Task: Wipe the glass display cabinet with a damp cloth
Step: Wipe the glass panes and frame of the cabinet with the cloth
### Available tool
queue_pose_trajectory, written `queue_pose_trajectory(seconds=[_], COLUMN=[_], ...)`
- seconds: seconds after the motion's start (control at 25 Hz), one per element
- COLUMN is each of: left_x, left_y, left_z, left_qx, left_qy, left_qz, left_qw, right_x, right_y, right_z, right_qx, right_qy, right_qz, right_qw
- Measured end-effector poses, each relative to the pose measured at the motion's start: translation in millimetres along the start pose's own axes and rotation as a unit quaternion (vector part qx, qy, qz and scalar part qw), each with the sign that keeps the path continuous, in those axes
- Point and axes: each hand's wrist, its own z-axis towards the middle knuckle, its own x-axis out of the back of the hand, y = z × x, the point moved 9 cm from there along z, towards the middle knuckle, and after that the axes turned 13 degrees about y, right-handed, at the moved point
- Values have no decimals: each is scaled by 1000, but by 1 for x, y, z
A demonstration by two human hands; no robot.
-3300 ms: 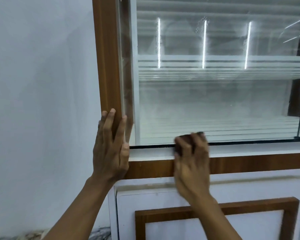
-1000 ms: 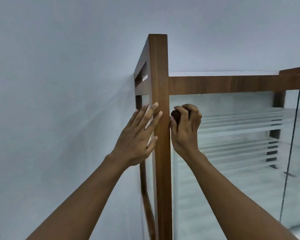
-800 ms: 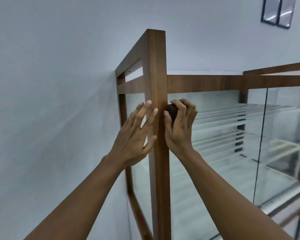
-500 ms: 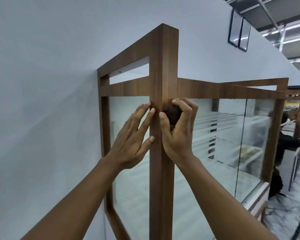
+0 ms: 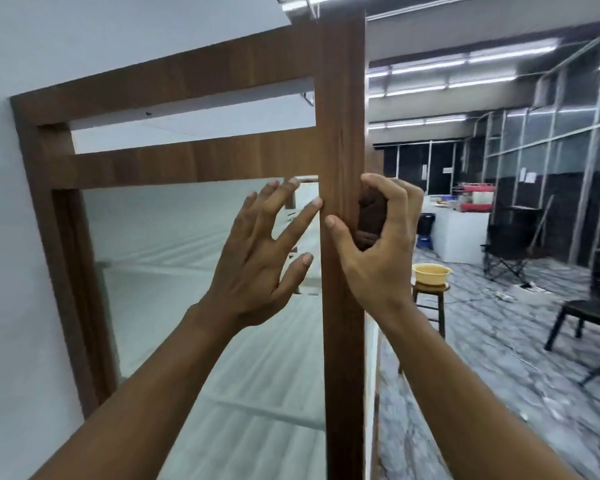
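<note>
The right hand (image 5: 378, 244) has its grip clamped on a balled-up dark brown cloth (image 5: 371, 220), pressing it against the right edge of the cabinet's wooden corner post (image 5: 343, 341), with the thumb lying across the post's face. The left hand (image 5: 257, 258) holds nothing; its fingers are spread apart, with fingertips touching the left edge of the post and the palm over the side glass pane (image 5: 187, 271). Both hands sit near the centre of the view, the cloth at about 1 o'clock from the right palm. The pane is framed by a wooden rail (image 5: 187, 164) at 12 o'clock and a wall-side upright (image 5: 66, 271) at 9 o'clock.

From here the wipe looks set to start on this side pane, and several things could go wrong. The cloth is wadded small, so only a narrow patch would touch the glass, likely leaving streaks or missed bands near the frame. The bare left fingers resting by the pane could smear fingerprints onto glass meant to be cleaned. Pushing hard near the top corner might flex the pane or rock the cabinet. The yellow basin (image 5: 431, 273) on a wooden stool (image 5: 430, 306) stands well apart at 3 o'clock, so a drying cloth would mean stepping away.
</note>
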Motion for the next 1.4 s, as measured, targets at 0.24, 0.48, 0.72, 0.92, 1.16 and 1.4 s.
queue_pose_trajectory(seconds=[0.24, 0.48, 0.72, 0.92, 1.16, 1.4], left_x=[9, 26, 41, 43, 35, 26], left_y=[-34, -93, -160, -193, -206, -202], left_z=[-3, -30, -58, -73, -87, -92], left_qx=[18, 50, 56, 32, 48, 30], left_qy=[31, 70, 98, 98, 96, 109], left_qz=[-16, -29, -71, -109, -115, -86], left_qw=[999, 996, 991, 989, 988, 990], right_x=[-14, -84, -120, -113, -191, -139], right_y=[-40, -53, -47, -43, -52, -48], right_z=[-29, -48, -58, -75, -106, -75], right_qx=[182, 296, 203, 210, 279, 145], right_qy=[28, 18, 59, 28, -77, 108], right_qz=[-302, -471, -437, -473, -508, -508], right_qw=[935, 831, 874, 855, 811, 842])
